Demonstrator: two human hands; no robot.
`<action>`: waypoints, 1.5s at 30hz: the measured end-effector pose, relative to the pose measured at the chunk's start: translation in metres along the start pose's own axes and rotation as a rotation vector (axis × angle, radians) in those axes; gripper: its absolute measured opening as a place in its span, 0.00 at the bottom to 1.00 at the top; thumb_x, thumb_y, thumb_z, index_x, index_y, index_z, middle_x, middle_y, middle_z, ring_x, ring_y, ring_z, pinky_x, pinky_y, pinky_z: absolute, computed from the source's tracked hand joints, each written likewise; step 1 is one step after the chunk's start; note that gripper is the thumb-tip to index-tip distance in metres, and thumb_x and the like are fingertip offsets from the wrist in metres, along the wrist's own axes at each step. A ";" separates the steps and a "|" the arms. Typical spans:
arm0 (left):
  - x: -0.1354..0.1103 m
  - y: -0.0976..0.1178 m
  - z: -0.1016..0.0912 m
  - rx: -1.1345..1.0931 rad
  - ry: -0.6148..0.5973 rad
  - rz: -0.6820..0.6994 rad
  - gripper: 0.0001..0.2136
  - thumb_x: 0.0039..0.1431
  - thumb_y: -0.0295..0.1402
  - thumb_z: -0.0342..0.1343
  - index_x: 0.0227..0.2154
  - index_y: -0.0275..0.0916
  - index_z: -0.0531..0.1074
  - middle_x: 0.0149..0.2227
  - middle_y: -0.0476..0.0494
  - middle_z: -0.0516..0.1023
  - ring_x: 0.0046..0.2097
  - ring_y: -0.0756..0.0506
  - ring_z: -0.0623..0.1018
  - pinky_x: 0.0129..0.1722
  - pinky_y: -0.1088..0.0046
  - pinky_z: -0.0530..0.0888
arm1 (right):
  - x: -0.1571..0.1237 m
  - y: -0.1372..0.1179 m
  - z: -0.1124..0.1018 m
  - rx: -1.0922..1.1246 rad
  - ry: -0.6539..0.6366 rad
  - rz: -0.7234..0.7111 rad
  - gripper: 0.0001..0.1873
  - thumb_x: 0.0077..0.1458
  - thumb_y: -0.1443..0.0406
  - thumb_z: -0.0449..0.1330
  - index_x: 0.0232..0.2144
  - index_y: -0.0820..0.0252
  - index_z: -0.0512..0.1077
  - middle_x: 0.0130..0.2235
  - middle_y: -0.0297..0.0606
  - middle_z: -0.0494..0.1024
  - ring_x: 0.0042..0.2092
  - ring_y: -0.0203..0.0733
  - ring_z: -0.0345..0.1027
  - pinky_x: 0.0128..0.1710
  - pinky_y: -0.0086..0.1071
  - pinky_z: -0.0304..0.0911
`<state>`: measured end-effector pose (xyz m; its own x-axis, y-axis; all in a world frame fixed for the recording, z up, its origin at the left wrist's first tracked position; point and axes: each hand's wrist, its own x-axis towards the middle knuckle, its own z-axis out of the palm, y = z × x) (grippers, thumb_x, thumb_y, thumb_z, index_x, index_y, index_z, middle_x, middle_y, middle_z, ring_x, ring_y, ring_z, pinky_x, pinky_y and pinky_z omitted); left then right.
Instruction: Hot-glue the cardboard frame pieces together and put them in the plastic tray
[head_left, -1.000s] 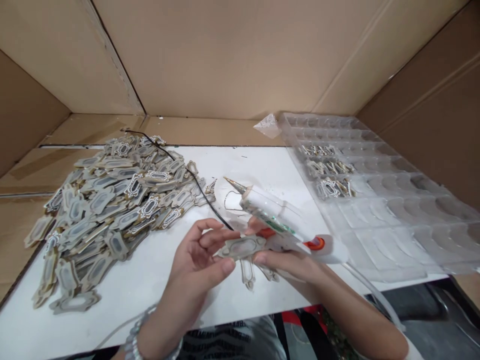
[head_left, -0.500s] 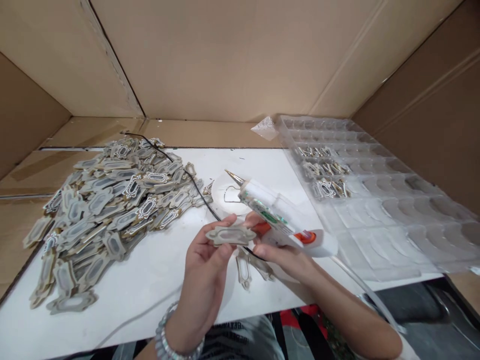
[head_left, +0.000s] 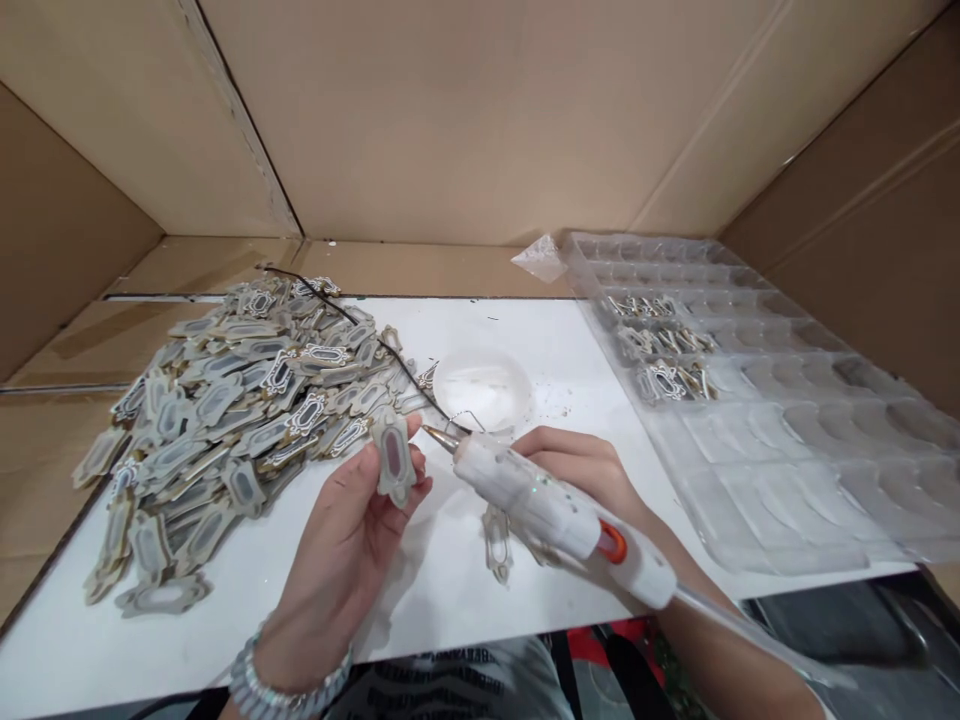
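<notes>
Between its fingers and thumb, my left hand [head_left: 341,535] holds up a small ornate frame-shaped plaque [head_left: 394,457], its long side upright. My right hand [head_left: 581,468] is wrapped round a white hot glue gun [head_left: 529,490]; the gun's body covers part of the fingers. The gun's metal nozzle points left and its tip is close to the plaque's right edge; whether they touch I cannot tell. Under the gun, a loose plaque [head_left: 496,545] lies on the white table, with another partly hidden beside it. A shallow round white dish [head_left: 482,390] sits just beyond the gun.
A large heap of similar plaques [head_left: 225,420] covers the table's left side. At the right lies a clear compartment tray [head_left: 765,440] with plaques in several sections. A black cord [head_left: 390,350] crosses the heap. Cardboard walls [head_left: 480,120] enclose the back and sides.
My left hand has moved left and turned the plaque upright. The glue gun has come off the dish and swung lower, its nozzle now near the plaque.
</notes>
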<state>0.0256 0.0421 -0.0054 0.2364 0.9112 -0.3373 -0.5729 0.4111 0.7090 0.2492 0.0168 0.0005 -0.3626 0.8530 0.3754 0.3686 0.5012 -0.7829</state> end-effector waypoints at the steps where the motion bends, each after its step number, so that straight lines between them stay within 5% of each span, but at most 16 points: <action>1: -0.001 0.000 0.002 0.012 0.040 -0.008 0.19 0.44 0.44 0.71 0.39 0.43 0.81 0.29 0.50 0.83 0.30 0.54 0.80 0.36 0.85 0.79 | 0.000 0.002 0.001 -0.018 -0.014 -0.017 0.04 0.57 0.66 0.62 0.32 0.60 0.75 0.36 0.38 0.77 0.36 0.38 0.74 0.34 0.29 0.68; 10: -0.005 0.001 0.012 0.033 0.190 -0.065 0.21 0.35 0.43 0.74 0.34 0.39 0.82 0.30 0.48 0.83 0.30 0.53 0.79 0.31 0.85 0.79 | -0.001 0.013 0.008 -0.192 -0.006 -0.071 0.09 0.62 0.69 0.56 0.31 0.60 0.75 0.34 0.39 0.77 0.35 0.39 0.72 0.34 0.29 0.67; 24: -0.007 0.002 0.014 0.004 0.199 -0.088 0.20 0.34 0.41 0.75 0.33 0.40 0.82 0.32 0.49 0.83 0.32 0.52 0.80 0.31 0.84 0.80 | 0.003 0.001 0.006 -0.201 -0.053 0.064 0.12 0.58 0.73 0.53 0.28 0.60 0.74 0.33 0.39 0.77 0.34 0.41 0.71 0.32 0.31 0.65; 45: -0.010 0.002 0.012 -0.011 0.200 -0.100 0.19 0.35 0.41 0.75 0.32 0.39 0.81 0.30 0.49 0.82 0.30 0.53 0.79 0.30 0.85 0.79 | 0.001 0.003 0.006 -0.188 -0.076 0.056 0.12 0.59 0.71 0.53 0.26 0.60 0.73 0.32 0.39 0.76 0.32 0.39 0.70 0.30 0.31 0.64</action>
<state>0.0317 0.0344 0.0073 0.1327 0.8424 -0.5223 -0.5635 0.4976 0.6594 0.2447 0.0178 -0.0047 -0.3984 0.8703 0.2896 0.5408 0.4779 -0.6922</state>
